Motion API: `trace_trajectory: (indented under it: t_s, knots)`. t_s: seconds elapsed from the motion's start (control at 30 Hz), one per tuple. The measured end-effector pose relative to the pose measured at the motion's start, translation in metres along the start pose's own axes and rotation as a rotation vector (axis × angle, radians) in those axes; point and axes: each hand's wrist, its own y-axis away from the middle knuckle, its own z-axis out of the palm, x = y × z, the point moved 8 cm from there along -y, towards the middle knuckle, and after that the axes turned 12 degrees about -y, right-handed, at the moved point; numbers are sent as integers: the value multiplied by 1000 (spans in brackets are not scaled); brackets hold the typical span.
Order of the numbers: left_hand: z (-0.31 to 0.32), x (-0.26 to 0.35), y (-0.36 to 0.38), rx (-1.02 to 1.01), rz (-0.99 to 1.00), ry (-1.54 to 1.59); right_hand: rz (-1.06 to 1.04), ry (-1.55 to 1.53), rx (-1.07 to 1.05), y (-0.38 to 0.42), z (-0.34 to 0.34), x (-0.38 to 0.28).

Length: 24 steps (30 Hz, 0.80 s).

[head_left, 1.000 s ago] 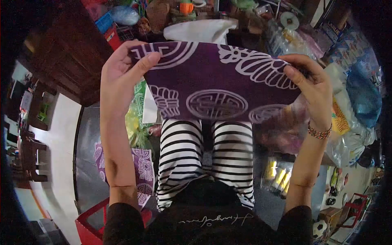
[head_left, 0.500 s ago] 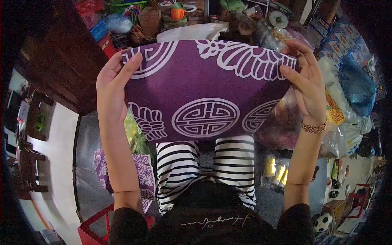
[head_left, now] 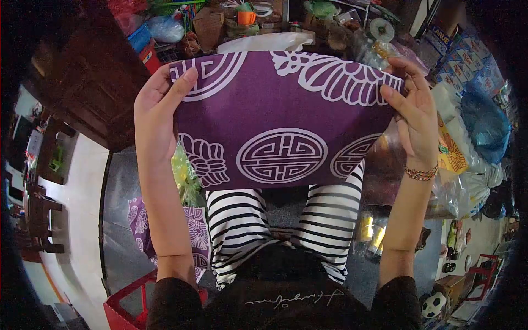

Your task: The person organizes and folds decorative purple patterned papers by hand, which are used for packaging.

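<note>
A purple fabric piece (head_left: 286, 113) with white floral and round motifs is stretched between my two hands, above my striped-trousered lap. At its upper left corner, my left hand (head_left: 162, 104) pinches the edge, thumb in front and fingers behind. My right hand (head_left: 412, 104), with a braided bracelet on the wrist, grips the upper right corner the same way. The lower part of the cloth hangs down towards my knees. Beside my left forearm lies more purple patterned cloth (head_left: 196, 228).
A red frame (head_left: 124, 302) stands at lower left. Clear plastic bags (head_left: 448, 192) and a blue bag (head_left: 484, 126) are piled on the right, near stacked cartons (head_left: 462, 60). Ahead are an orange mug (head_left: 246, 18) and a white plastic bag (head_left: 269, 42). A football (head_left: 433, 307) lies at lower right.
The view has shifted slightly. My knees have spread a little wider apart. Both hands keep hold of the cloth in nearly the same pose.
</note>
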Motion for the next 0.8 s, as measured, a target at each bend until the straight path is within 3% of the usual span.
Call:
trace_trajectory:
  t_s: [0.23, 0.47, 0.53, 0.57, 0.6, 0.63, 0.67, 0.7, 0.73, 0.77, 0.8]
  knots:
    - [5, 0, -8, 34, 76, -43, 23, 5, 16, -5, -3, 11]
    - [8, -12, -32, 81, 86, -71, -88, -71, 87, -36, -6, 34]
    - [-2, -7, -39, 228, 206, -266, -100, -83, 108, -39, -7, 40]
    - [-2, 5, -39, 257, 370, -275, -163, -17, 157, -34, -9, 36]
    - [-6, 4, -41, 250, 357, -281, -218, 51, 209, -28, -12, 33]
    - [-11, 17, -32, 210, 530, -260, -191, 52, 219, -22, -17, 33]
    - [-16, 26, -17, 161, 687, -237, -310, 86, 111, -10, -17, 21]
    - [-28, 22, -6, 200, 572, -287, -416, 119, 6, 6, -16, 14]
    - [-42, 15, 10, 230, 446, -341, -353, 123, 36, 20, -26, 21]
    - [-47, 10, 29, 285, 438, -707, -374, 193, -4, 38, -29, 22]
    - [-50, -6, 44, 236, 386, -714, -393, 262, -48, 56, -29, 23]
